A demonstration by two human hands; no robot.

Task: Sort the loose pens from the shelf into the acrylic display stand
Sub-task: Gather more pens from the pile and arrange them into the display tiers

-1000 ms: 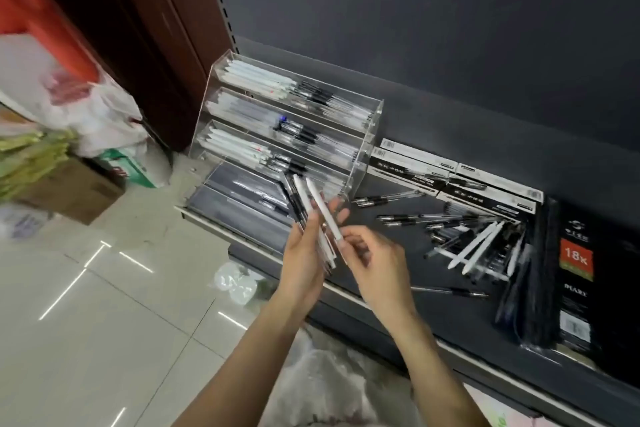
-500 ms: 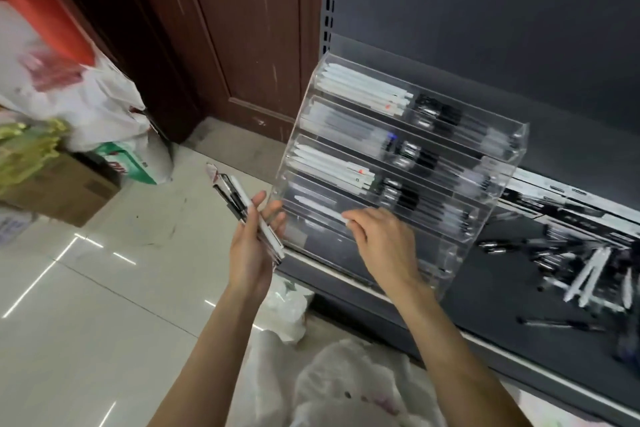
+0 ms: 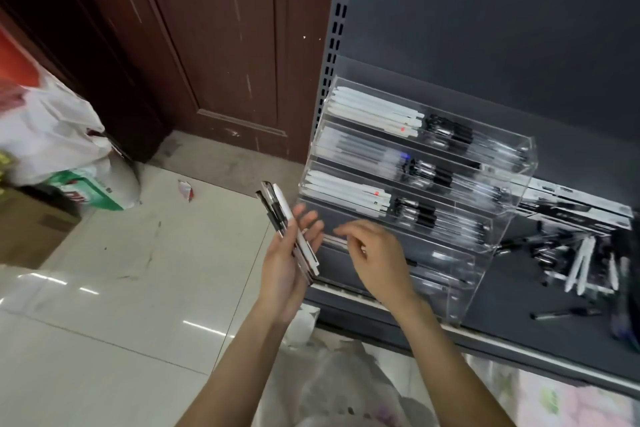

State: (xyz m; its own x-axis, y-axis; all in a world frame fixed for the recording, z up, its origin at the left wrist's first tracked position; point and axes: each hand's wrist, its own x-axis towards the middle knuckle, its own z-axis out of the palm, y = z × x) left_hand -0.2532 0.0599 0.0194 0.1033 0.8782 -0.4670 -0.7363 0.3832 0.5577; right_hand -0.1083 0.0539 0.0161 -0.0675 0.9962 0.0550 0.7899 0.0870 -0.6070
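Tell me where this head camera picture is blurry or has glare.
Head view: right hand and loose pens on the shelf are motion-blurred; ceiling lights glare off the floor tiles; the display stand reflects faintly.

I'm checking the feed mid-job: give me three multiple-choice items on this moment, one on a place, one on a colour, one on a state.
1. Where do the loose pens lie?
A. On the floor
B. On the shelf right of the acrylic stand
C. On top of the stand

2. What colours are the pens in hand?
A. Red, green
B. Black, white
C. All blue

3. What is the left hand doing?
A. Holding a bundle of pens
B. Empty
C. Pressing the door

Answers: B, they lie on the dark shelf; B, black and white barrels show; A, the pens rest in its palm.
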